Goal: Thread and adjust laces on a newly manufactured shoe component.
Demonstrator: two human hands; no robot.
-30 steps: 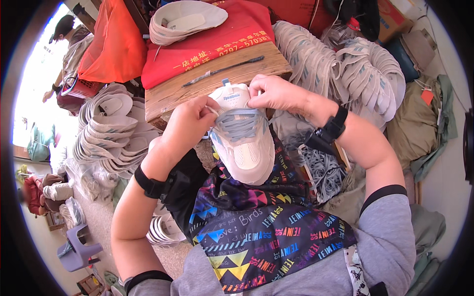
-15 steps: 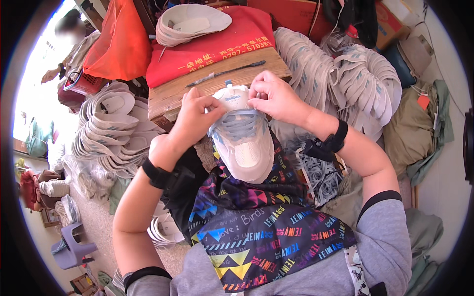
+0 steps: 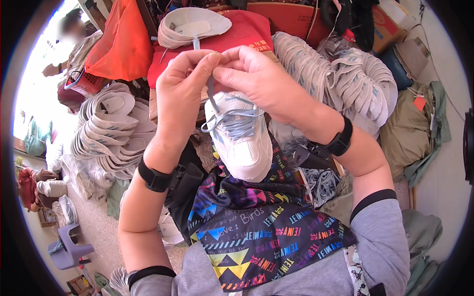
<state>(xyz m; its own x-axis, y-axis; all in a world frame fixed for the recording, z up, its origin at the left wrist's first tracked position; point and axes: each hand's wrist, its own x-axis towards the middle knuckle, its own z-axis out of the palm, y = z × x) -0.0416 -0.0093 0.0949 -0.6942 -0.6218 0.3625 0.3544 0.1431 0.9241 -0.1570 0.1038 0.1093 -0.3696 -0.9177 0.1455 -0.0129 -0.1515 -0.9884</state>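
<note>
A white shoe upper [image 3: 243, 157] with a blue-grey lace [image 3: 237, 123] across its front rests over my lap, toe toward me. Above it my left hand [image 3: 183, 86] is closed in a pinch on the lace. The lace runs up from the shoe into the fingers, and a short piece sticks out above them. My right hand [image 3: 269, 84] meets the left at the fingertips, also pinching the lace. Exactly how the lace lies between the fingers is hidden.
Stacked white uppers stand at left [image 3: 106, 130] and right [image 3: 363, 84]. More uppers [image 3: 192, 24] sit on a red cloth ahead. A box of blue-grey laces [image 3: 321, 186] is beside my lap. A purple stool [image 3: 71, 246] stands at far left; a person is beyond.
Both hands have left the tongue, risen and come together with the lace between them. The lace now runs up from the shoe, looser across the front. The shoe has tilted slightly.
</note>
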